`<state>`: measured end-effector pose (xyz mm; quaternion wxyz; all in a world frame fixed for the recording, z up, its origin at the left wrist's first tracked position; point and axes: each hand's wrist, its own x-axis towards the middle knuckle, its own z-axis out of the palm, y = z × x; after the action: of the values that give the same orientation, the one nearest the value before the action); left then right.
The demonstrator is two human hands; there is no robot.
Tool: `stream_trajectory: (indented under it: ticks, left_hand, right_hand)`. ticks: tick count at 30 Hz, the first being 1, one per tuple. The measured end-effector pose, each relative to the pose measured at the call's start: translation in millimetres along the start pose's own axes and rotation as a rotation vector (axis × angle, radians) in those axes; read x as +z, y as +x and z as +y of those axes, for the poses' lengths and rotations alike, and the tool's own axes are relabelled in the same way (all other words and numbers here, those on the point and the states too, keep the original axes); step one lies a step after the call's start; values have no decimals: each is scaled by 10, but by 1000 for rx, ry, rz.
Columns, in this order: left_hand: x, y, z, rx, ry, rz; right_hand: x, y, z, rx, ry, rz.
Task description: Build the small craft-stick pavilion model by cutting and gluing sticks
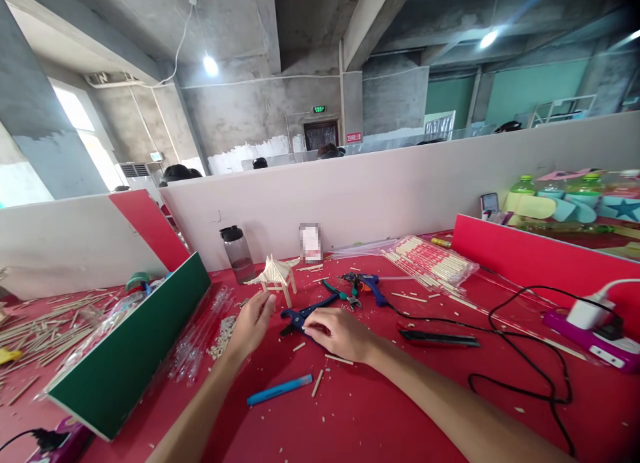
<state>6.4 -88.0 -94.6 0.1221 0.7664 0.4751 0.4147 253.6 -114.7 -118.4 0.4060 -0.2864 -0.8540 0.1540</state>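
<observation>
My left hand [255, 323] is raised just in front of a small pavilion model [280, 273] made of pale wooden sticks, its fingers bent and drawn together. Whatever is between those fingers, if anything, is too small to name. My right hand [341, 331] is curled in a pinch beside a dark-blue cutter [295, 315], partly covering it; the fingertips hide what they may hold. The pavilion stands upright on thin legs under a peaked roof. A blue marker pen [280, 389] and a short stick [317, 383] lie nearer to me.
Behind the hands lie green-handled pliers [343, 292] and a blue glue gun [373, 288] with its black cable. A black utility knife [440, 338] and bagged sticks [435, 263] are at the right. A bottle [238, 255] and green divider [135, 346] stand left.
</observation>
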Motion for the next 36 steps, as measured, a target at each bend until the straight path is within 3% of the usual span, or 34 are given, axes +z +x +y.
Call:
stream_trajectory:
  ticks: [6, 12, 18, 26, 36]
  left_hand:
    - [50, 101, -417, -241, 195, 100]
    - [185, 194, -570, -261, 226, -7]
    - [231, 221, -562, -206, 263, -58]
    - [184, 201, -447, -134, 284, 6]
    - [157, 142, -328, 33, 288, 51]
  right_hand:
    - [-47, 1, 68, -2, -34, -10]
    - [-93, 11, 81, -10, -59, -13]
    - [-123, 23, 78, -14, -86, -21]
    - [-147, 28, 99, 3, -129, -18]
    - [-231, 50, 228, 69, -48, 168]
